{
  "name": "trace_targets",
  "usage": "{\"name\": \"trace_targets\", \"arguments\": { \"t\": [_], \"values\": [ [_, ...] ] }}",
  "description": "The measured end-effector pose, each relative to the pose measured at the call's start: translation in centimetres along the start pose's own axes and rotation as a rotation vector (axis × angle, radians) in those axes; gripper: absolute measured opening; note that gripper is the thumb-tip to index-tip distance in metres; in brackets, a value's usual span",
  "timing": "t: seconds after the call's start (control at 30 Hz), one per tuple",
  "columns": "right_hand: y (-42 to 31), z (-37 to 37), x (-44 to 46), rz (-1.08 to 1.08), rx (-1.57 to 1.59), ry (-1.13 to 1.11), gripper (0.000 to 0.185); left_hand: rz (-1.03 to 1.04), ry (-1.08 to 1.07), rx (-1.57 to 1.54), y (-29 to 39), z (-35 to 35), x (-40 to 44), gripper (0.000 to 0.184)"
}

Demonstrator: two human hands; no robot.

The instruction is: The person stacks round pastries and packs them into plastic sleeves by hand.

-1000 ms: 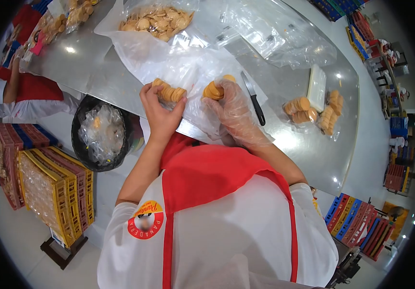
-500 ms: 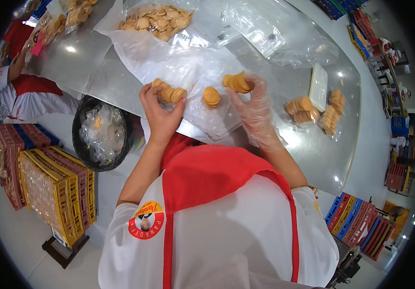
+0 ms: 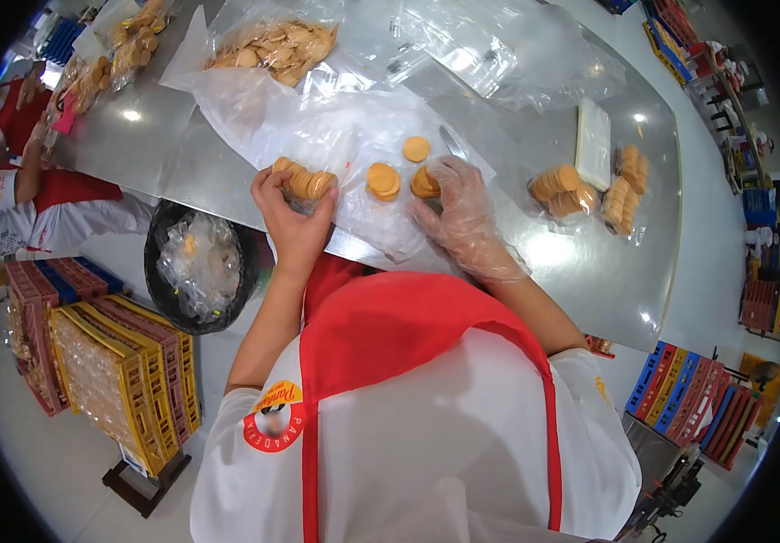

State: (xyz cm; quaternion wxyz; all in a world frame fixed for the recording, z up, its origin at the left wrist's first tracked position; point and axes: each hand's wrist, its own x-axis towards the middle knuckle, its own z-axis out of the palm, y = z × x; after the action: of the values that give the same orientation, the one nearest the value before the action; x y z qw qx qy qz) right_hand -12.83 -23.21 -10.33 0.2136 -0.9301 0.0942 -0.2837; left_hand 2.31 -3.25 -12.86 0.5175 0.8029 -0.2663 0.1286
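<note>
My bare left hand (image 3: 292, 217) is closed round a row of round, flat golden cookies (image 3: 306, 181) lying on its side, seemingly in clear wrap. My right hand (image 3: 459, 217), in a clear plastic glove, has its thumb and fingers curled round a short stack of cookies (image 3: 423, 184) on the white plastic sheet (image 3: 354, 136). Its fingers partly hide that stack. Between my hands stands another small stack of cookies (image 3: 382, 181), touched by neither. One loose cookie (image 3: 416, 149) lies flat just beyond the right-hand stack.
A clear bag of loose cookies (image 3: 277, 47) lies at the back. On the right are packed cookie rows (image 3: 621, 204) and a white pad of bags (image 3: 593, 145). A black bin (image 3: 156, 281) stands left of the metal table (image 3: 580, 290). A co-worker (image 3: 55, 195) is at the far left.
My right hand has lowered its cookies toward me onto the sheet. A single cookie now lies flat behind them. My left hand keeps its row and sits slightly farther left.
</note>
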Motion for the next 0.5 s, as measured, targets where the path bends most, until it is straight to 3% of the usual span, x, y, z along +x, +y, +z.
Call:
{"name": "trace_targets", "arguments": {
  "t": [0.17,0.37,0.5],
  "values": [
    [0.6,-0.7,0.3,-0.112,-0.009,0.125,0.043,-0.004,-0.006,0.014,0.1,0.0,0.0,0.061],
    [-1.9,-3.3,5.7,-0.294,0.032,-0.276,0.031,0.000,-0.021,0.035,-0.1,0.0,0.0,0.063],
    [-1.4,-2.4,6.6,-0.317,0.078,-0.364,0.035,0.008,-0.019,0.047,-0.3,0.0,0.0,0.064]
  ]
}}
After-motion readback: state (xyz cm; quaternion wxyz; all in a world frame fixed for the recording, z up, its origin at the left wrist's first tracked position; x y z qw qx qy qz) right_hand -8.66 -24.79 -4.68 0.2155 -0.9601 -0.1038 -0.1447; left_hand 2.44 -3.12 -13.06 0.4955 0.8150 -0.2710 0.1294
